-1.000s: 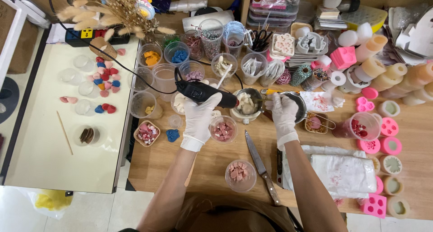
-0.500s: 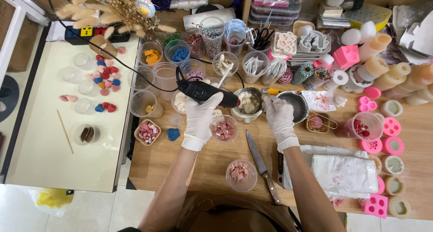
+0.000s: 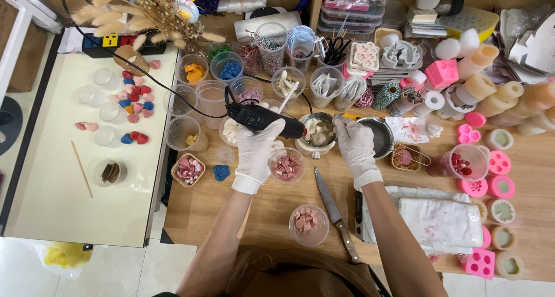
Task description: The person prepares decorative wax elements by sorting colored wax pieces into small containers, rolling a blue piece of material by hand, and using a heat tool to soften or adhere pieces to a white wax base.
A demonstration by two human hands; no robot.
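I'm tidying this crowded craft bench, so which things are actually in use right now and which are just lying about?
In use:
- left hand gripping the black corded heat tool
- small metal pot at its nozzle
- right hand beside that pot

Lying about:
- knife
- cup of pink chunks
- pink moulds
- scissors

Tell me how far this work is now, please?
Done: coloured wax hearts lie finished on the white table, and pink chunks fill a cup near the knife. In hand: the left hand aims a black heat tool into the small pot, which the right hand steadies. Left: the pot's contents look unpoured, and pink moulds at the right look empty.
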